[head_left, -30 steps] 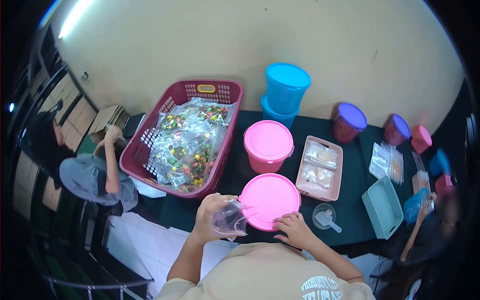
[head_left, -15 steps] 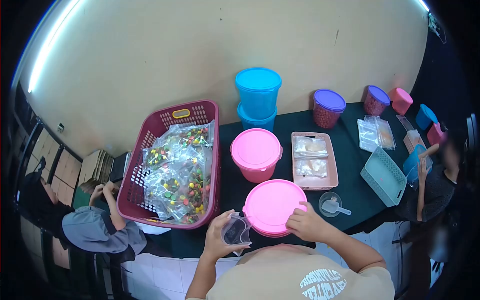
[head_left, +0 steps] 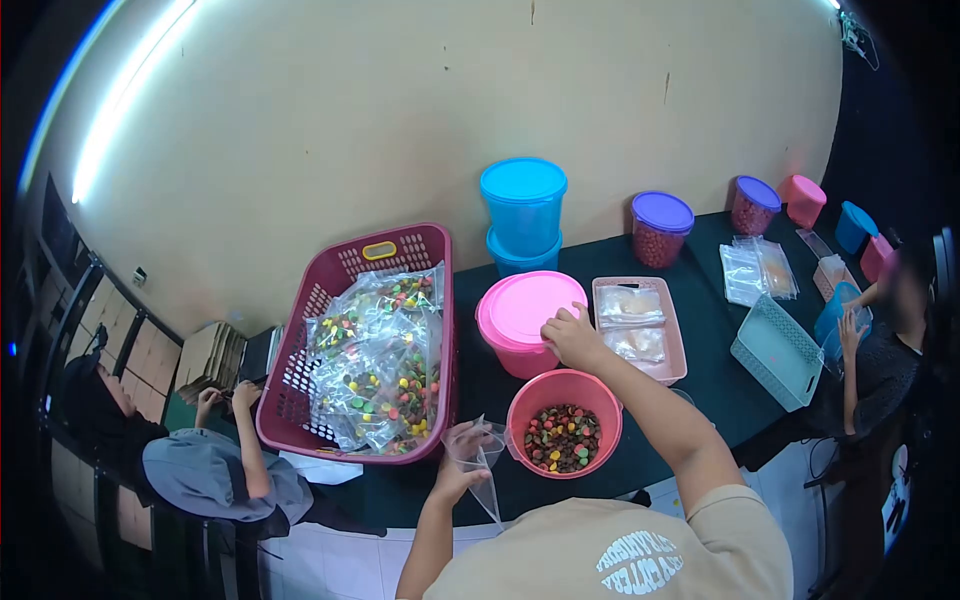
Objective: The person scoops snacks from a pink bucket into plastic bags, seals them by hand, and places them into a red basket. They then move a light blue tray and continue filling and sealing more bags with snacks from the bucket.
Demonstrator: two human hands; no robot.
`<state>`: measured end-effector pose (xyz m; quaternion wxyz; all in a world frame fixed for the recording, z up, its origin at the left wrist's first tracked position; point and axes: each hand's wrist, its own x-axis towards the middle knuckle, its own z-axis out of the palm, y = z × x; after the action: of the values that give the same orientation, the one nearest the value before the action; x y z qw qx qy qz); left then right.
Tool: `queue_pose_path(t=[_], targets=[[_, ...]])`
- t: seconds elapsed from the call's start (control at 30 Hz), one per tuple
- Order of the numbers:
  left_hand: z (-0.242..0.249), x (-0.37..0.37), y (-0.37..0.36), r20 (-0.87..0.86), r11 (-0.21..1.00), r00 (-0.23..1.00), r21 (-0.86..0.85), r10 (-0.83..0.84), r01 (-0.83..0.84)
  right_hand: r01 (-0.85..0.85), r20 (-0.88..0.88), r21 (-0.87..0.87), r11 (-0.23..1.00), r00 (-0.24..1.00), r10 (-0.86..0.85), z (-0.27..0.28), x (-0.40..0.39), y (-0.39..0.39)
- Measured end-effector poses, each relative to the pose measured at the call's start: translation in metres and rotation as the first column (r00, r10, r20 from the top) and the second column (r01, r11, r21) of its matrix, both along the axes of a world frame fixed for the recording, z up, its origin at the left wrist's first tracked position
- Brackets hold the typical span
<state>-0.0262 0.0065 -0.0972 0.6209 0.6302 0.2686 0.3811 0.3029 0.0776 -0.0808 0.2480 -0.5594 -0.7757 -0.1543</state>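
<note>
My left hand [head_left: 455,472] is closed around a clear plastic bag [head_left: 484,448] whose mouth gapes. Directly beside it stands a pink tub [head_left: 562,389], uncovered, with a mix of brown, red, yellow and green candies [head_left: 562,438] inside. My right hand [head_left: 575,338] reaches over that tub and grips the edge of a pink lid [head_left: 533,305]. This lid lies over the top of a second pink tub [head_left: 522,361] just behind. My right forearm hides most of the clear cup to the right.
A maroon basket [head_left: 448,345] full of candy bags is on the left. Two stacked blue tubs [head_left: 524,210], a pink tray [head_left: 677,350] of packets, purple-lidded tubs [head_left: 662,232] and a mint basket [head_left: 778,365] stand farther back. People sit at left [head_left: 210,470] and right [head_left: 870,370].
My right hand has lifted the lid off the near pink tub and carried it back onto the farther one, exposing the candies. My left hand keeps the plastic bag.
</note>
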Motion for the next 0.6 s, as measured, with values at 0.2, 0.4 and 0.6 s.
queue_pose_path(t=[0.2,0.4,0.6], targets=[[-0.004,0.005,0.011,-0.026,0.993,0.995,-0.073,-0.093,0.091,0.035,0.064,-0.145,0.989,0.998,-0.026,-0.007,-0.002,0.002],[-0.007,0.002,0.016,0.058,0.949,0.99,-0.282,-0.128,0.14,0.191,-0.444,-0.1,0.976,0.87,-0.216,0.0,0.043,-0.093],[-0.023,0.012,0.018,-0.17,0.954,0.969,-0.269,-0.178,0.128,0.604,-0.134,-0.541,0.585,0.625,-0.769,-0.043,0.12,-0.24]])
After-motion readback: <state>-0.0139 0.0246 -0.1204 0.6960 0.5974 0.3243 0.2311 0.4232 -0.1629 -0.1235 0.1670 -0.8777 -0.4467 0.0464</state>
